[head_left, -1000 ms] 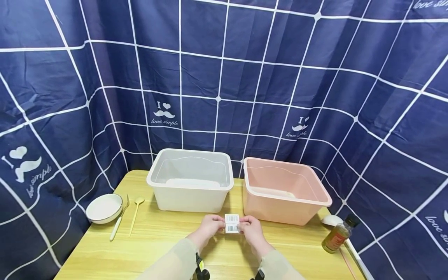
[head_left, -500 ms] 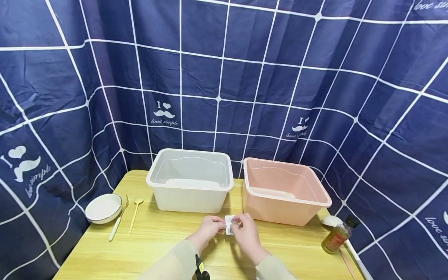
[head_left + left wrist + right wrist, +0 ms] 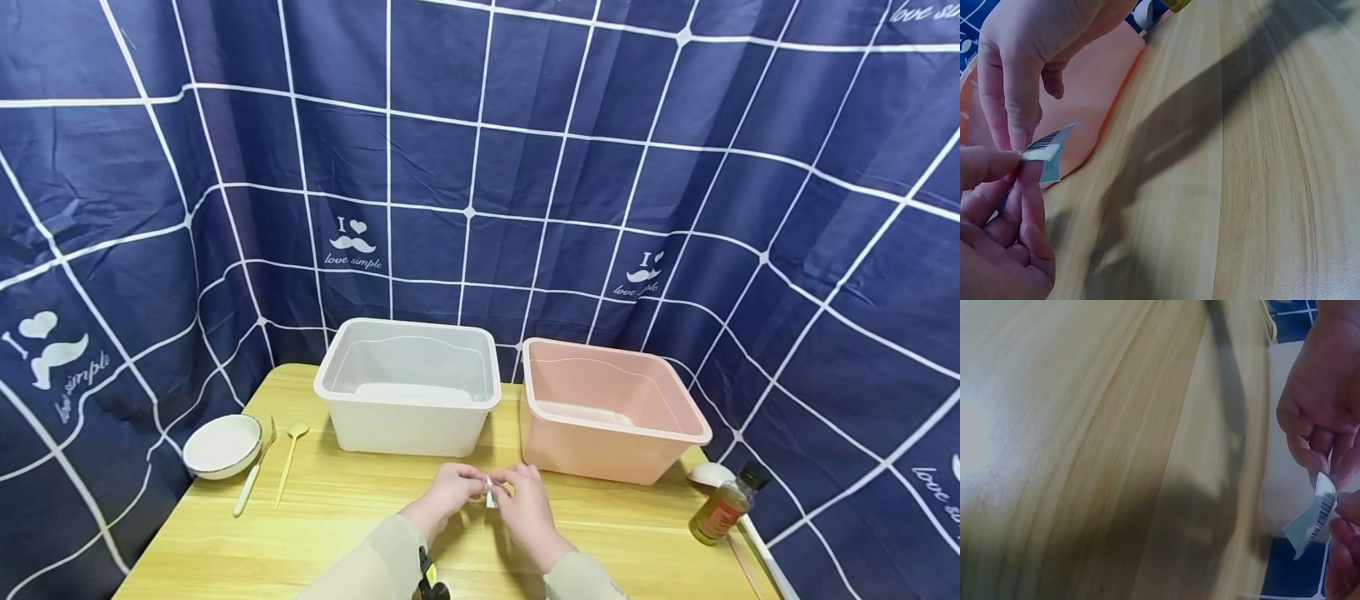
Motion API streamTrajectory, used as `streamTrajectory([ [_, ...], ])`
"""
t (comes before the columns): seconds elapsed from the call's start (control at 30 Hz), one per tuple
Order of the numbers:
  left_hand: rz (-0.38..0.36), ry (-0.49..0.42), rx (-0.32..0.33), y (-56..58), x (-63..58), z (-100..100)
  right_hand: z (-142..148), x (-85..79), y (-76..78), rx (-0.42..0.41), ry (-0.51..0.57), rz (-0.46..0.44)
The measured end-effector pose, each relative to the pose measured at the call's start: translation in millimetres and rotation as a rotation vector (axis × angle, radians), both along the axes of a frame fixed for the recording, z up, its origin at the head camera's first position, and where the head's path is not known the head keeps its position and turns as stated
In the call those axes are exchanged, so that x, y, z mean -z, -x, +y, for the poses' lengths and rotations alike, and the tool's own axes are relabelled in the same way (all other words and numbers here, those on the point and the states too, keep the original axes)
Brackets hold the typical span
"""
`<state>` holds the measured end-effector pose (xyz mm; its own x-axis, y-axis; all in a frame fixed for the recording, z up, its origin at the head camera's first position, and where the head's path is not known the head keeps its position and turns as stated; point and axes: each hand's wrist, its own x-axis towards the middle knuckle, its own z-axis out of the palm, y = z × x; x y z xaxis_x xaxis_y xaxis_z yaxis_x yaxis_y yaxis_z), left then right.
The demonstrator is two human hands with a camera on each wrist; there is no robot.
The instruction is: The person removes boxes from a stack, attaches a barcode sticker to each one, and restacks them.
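The left hand (image 3: 447, 493) and right hand (image 3: 527, 504) both pinch the little bent label (image 3: 1044, 146) over the table (image 3: 360, 525), near the pink tub (image 3: 600, 450). Fingertips probably suit something so thin.

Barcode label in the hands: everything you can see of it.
The barcode label is small, thin and paper-like, pale with black bars and a plainer, faintly greenish part behind. It is bent rather than flat, one end jutting free of the fingers. The left hand and right hand both pinch it. It is held over the wooden table, nearer the person than the white bin and pink bin. Any fine print is unreadable.
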<state>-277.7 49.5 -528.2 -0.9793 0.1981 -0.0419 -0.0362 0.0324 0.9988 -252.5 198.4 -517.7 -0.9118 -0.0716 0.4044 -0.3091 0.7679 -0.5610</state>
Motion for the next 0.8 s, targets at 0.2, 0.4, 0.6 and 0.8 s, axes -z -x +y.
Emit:
streamTrajectory([
  [0.2,0.0,0.03,0.01,0.5,2.1,-0.9,1.0,-0.5,-1.6,-0.025,-0.061,0.025],
  [0.4,0.024,0.039,0.02,1.0,4.8,-1.8,3.0,0.5,-1.2,-0.076,-0.176,0.124],
  [0.6,0.015,0.042,0.027,-0.3,5.5,-1.9,4.6,1.8,-0.5,-0.109,-0.214,0.213],
  [0.8,0.033,0.029,0.034,0.0,7.4,-1.4,7.0,2.6,1.4,-0.138,-0.268,0.235],
])
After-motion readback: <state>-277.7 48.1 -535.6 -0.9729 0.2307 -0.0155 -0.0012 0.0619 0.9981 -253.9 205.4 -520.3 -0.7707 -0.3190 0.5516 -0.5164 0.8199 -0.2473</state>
